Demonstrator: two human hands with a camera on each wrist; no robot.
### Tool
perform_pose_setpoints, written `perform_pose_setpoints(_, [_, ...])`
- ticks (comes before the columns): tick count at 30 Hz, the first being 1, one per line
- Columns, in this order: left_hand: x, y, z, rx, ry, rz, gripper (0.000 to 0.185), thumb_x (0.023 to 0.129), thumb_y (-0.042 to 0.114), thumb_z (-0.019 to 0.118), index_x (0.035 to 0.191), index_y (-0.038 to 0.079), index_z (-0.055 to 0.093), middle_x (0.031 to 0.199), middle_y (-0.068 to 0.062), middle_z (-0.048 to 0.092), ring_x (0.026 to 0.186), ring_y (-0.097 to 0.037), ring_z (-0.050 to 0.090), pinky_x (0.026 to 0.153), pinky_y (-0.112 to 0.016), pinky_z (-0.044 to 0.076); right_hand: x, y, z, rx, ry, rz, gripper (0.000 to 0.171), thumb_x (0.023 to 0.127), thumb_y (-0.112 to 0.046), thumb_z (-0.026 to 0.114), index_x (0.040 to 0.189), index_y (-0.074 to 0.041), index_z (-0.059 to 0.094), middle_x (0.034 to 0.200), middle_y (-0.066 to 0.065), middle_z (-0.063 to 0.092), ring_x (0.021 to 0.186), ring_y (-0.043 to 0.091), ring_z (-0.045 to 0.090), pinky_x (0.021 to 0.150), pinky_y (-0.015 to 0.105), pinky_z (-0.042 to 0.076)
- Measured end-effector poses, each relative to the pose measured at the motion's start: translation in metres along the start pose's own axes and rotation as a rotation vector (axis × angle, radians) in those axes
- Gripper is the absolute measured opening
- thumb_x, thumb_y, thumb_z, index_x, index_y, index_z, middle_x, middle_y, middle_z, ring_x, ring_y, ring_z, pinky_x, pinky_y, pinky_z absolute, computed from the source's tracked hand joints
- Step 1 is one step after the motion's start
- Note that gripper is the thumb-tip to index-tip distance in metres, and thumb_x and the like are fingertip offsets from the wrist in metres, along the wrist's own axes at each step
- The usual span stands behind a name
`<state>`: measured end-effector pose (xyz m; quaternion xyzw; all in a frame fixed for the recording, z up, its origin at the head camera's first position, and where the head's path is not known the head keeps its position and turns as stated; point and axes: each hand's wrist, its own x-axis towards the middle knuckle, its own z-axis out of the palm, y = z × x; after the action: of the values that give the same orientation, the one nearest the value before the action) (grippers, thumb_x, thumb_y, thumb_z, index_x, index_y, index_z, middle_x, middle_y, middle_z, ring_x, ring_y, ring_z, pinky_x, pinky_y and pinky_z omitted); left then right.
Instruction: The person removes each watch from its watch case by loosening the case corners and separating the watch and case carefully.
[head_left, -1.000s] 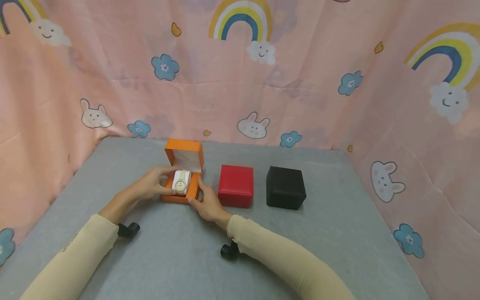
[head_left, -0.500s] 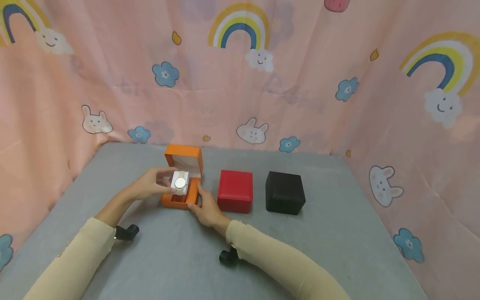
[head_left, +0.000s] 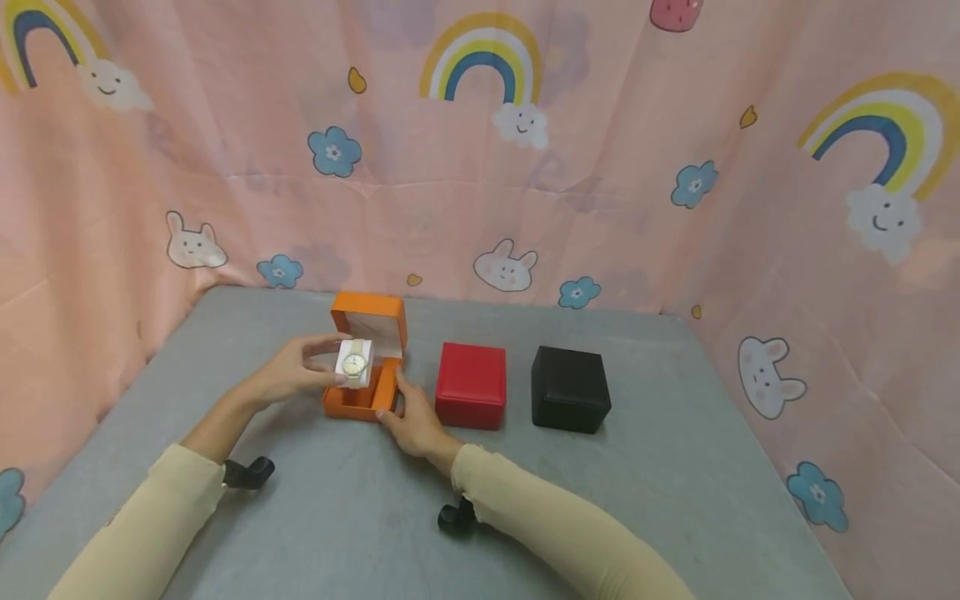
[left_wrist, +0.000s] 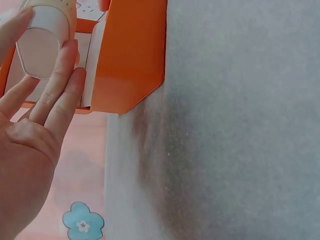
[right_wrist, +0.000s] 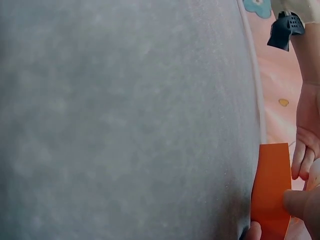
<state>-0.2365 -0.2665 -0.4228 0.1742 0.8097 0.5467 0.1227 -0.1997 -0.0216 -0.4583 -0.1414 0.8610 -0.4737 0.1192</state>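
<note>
Watch (head_left: 354, 363) on its white cushion sits pinched in the left hand (head_left: 294, 373), held just above the open orange box (head_left: 365, 398). Right hand (head_left: 411, 417) grips the box's front right corner, thumb and fingers curled against it. Beside it on the grey worktop (head_left: 675, 467) stand a red box (head_left: 471, 386) and a black box (head_left: 570, 389).
</note>
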Motion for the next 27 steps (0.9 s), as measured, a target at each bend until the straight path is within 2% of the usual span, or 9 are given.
perform_pose_setpoints(6, [-0.005, 0.000, -0.001, -0.042, 0.002, -0.012, 0.072, 0.092, 0.012, 0.073, 0.153, -0.002, 0.037, 0.153, -0.028, 0.042, 0.098, -0.009, 0.072, 0.082, -0.029, 0.058, -0.001, 0.003, 0.001, 0.027, 0.019, -0.010, 0.077, 0.098, -0.015, 0.066, 0.161, -0.008, 0.023, 0.096, 0.008, 0.050, 0.070, 0.009, 0.046, 0.065, 0.019, 0.040])
perform_pose_setpoints(12, [-0.013, 0.000, 0.000, -0.042, 0.013, -0.020, 0.075, 0.093, 0.012, 0.072, 0.155, -0.001, 0.034, 0.148, -0.030, 0.046, 0.096, -0.009, 0.072, 0.082, -0.030, 0.059, 0.000, 0.006, 0.003, 0.073, 0.012, -0.010, 0.079, 0.097, -0.018, 0.065, 0.162, -0.010, 0.021, 0.095, 0.006, 0.049, 0.069, 0.008, 0.046, 0.063, 0.019, 0.041])
perform_pose_setpoints(14, [-0.015, 0.001, 0.000, -0.046, 0.017, -0.012, 0.075, 0.093, 0.013, 0.073, 0.155, -0.002, 0.034, 0.149, -0.030, 0.045, 0.096, -0.009, 0.072, 0.082, -0.030, 0.059, -0.001, 0.006, 0.002, 0.088, 0.003, -0.011, 0.079, 0.097, -0.019, 0.065, 0.162, -0.011, 0.021, 0.092, 0.007, 0.051, 0.066, 0.008, 0.046, 0.061, 0.019, 0.041])
perform_pose_setpoints(16, [-0.017, 0.002, 0.000, -0.051, 0.019, -0.008, 0.074, 0.093, 0.012, 0.072, 0.155, -0.001, 0.034, 0.152, -0.028, 0.042, 0.096, -0.009, 0.072, 0.083, -0.030, 0.059, -0.003, 0.005, 0.001, 0.086, -0.014, -0.015, 0.080, 0.097, -0.021, 0.065, 0.162, -0.012, 0.021, 0.096, 0.007, 0.054, 0.069, 0.008, 0.047, 0.062, 0.019, 0.042])
perform_pose_setpoints(20, [-0.021, 0.005, 0.001, -0.058, 0.023, -0.003, 0.073, 0.093, 0.011, 0.072, 0.154, -0.002, 0.035, 0.151, -0.028, 0.043, 0.097, -0.009, 0.073, 0.085, -0.033, 0.060, -0.011, 0.003, -0.002, 0.073, -0.055, -0.043, 0.081, 0.098, -0.025, 0.065, 0.163, -0.012, 0.019, 0.119, 0.010, 0.058, 0.085, 0.010, 0.052, 0.071, 0.021, 0.048])
perform_pose_setpoints(24, [-0.022, 0.008, 0.002, -0.056, 0.022, 0.009, 0.072, 0.093, 0.011, 0.072, 0.154, -0.002, 0.036, 0.151, -0.029, 0.044, 0.098, -0.008, 0.072, 0.085, -0.030, 0.059, -0.017, -0.002, -0.007, 0.076, -0.062, -0.100, 0.078, 0.099, -0.026, 0.064, 0.162, -0.012, 0.021, 0.149, 0.012, 0.048, 0.115, 0.021, 0.059, 0.091, 0.030, 0.055])
perform_pose_setpoints(27, [-0.022, 0.010, 0.001, -0.058, 0.013, 0.025, 0.071, 0.093, 0.010, 0.072, 0.154, -0.003, 0.036, 0.152, -0.028, 0.043, 0.099, -0.006, 0.072, 0.084, -0.025, 0.058, -0.021, -0.007, -0.011, 0.081, -0.062, -0.150, 0.074, 0.100, -0.025, 0.062, 0.162, -0.011, 0.023, 0.163, 0.010, 0.036, 0.136, 0.030, 0.053, 0.104, 0.039, 0.052])
